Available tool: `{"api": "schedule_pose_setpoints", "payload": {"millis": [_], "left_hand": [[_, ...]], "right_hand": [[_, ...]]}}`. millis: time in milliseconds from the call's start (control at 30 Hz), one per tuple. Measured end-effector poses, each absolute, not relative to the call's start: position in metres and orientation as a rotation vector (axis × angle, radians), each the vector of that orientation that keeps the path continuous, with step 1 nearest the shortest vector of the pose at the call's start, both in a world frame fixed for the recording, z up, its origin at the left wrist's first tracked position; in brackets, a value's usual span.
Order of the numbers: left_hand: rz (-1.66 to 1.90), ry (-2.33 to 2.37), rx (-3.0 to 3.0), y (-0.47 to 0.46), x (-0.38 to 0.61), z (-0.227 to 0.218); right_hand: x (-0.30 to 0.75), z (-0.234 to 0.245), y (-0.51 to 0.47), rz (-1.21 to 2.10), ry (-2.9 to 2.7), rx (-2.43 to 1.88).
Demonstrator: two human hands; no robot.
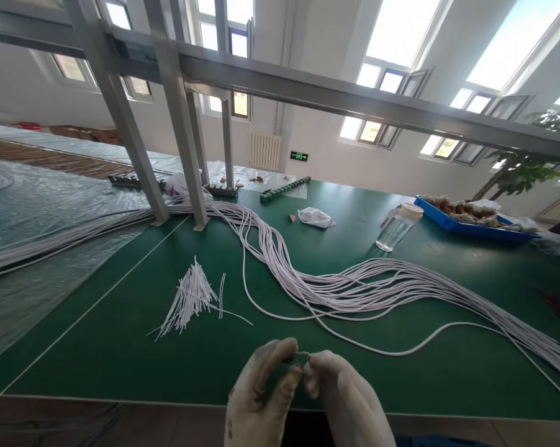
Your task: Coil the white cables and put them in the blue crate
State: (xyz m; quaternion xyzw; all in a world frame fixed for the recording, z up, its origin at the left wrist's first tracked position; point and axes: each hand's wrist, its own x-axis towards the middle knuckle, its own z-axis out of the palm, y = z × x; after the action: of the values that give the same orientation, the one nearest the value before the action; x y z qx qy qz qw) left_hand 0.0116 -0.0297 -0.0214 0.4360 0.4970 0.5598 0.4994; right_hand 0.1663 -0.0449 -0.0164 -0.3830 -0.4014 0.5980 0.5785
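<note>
My left hand (264, 394), in a white work glove with dark smudges, is curled with thumb and index finger brought close together. Facing it, my right hand (347, 391), also gloved in white, pinches at its fingertips. Between the fingertips runs a short, thin pale strand (302, 353); its exact kind is too small to tell. Beyond the hands lies a long bundle of white cables (340, 292), winding across the green table (135, 366). One cable (396, 354) bows out of the bundle towards my right hand. Left of it sits a pile of short white cut pieces (194, 295).
Metal posts (182, 118) stand on the table at the left, carrying a crossbar (308, 87). Farther back are a green slotted strip (284, 189), a crumpled white packet (316, 217), a clear bottle (397, 227) and a filled blue tray (475, 230).
</note>
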Motion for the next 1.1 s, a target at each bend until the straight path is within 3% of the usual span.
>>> {"api": "schedule_pose_setpoints", "payload": {"millis": [400,600,1100], "left_hand": [[1.173,1.245,1.127,-0.026,0.012,-0.001],[1.02,0.951,0.953,-0.023,0.016,0.002],[0.988,1.068,0.994,-0.022,0.023,0.005]], "right_hand": [[0.17,-0.029,-0.042,1.435,-0.854,-0.859],[0.178,-0.032,-0.041,1.436,-0.874,-0.842],[0.185,-0.033,-0.036,1.431,-0.811,-0.906]]}}
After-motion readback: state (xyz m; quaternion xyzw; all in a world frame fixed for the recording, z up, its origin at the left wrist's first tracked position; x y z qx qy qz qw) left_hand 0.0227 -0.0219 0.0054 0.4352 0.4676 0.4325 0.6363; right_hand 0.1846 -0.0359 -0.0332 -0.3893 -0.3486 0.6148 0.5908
